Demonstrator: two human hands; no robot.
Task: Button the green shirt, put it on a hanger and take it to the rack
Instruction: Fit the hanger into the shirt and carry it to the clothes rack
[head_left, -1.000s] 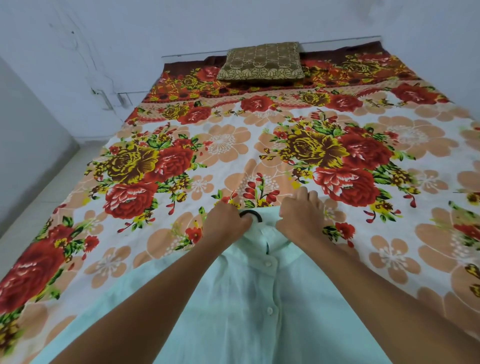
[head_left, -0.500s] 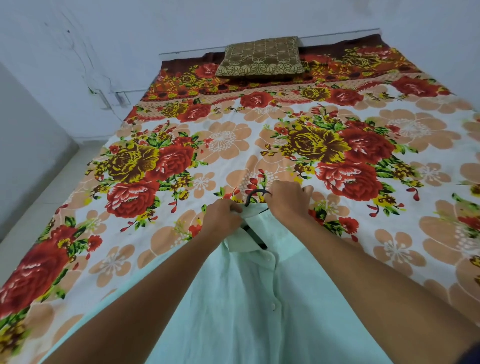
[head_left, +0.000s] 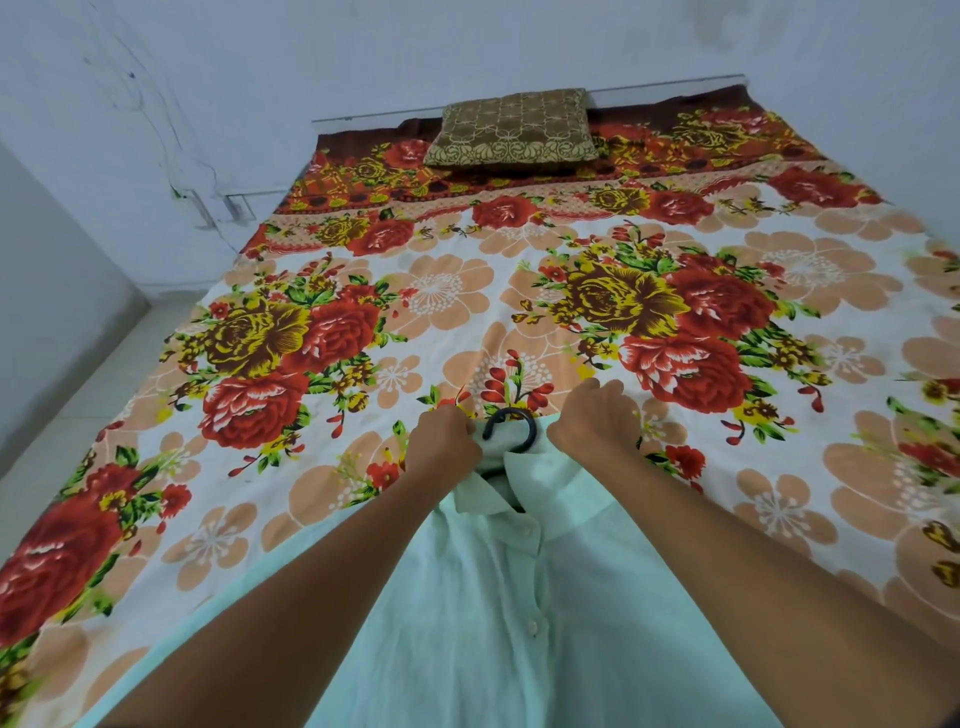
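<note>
The pale green shirt (head_left: 498, 623) lies flat on the bed, front up, its placket buttoned with white buttons. A black hanger (head_left: 511, 423) sits inside it; only the hook shows above the collar, plus a short dark bit under the collar's left flap. My left hand (head_left: 447, 441) is closed on the left side of the collar, right beside the hook. My right hand (head_left: 597, 421) grips the collar and shoulder fabric on the right. The hanger's arms are hidden under the cloth.
The bed is covered by a flowered sheet (head_left: 675, 322) in red, yellow and peach. A brown patterned cushion (head_left: 511, 130) rests at the far end against the white wall. A strip of tiled floor (head_left: 78, 384) runs along the left side.
My right hand moved off the hook to the right side of the collar. The hook now stands free between both hands, and the collar lies more evenly around it.
</note>
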